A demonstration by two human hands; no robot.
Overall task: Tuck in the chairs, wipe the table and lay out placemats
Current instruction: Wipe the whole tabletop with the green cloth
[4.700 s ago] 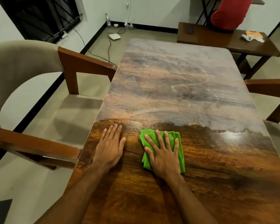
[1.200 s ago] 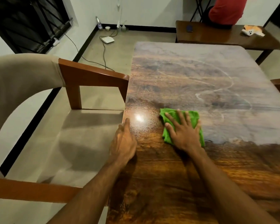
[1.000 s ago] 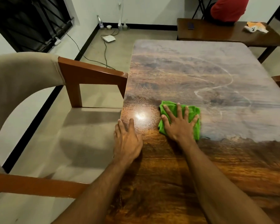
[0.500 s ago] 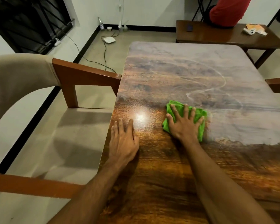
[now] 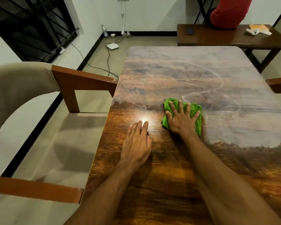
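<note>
Grip: I am pressing my right hand [image 5: 182, 120], fingers spread flat, onto the green cloth [image 5: 195, 118] mid-table; my left hand [image 5: 137, 143] is bracing, palm down, holding nothing.
Wiping: I am working the table [image 5: 169, 184] near-to-far; the far half is looking dusty.
Chairs: the left chair [image 5: 81, 80] is sitting tucked against the edge.
Placemats: none showing yet.

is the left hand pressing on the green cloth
No, the left hand lies flat on the bare table; the right hand covers the green cloth.
</note>
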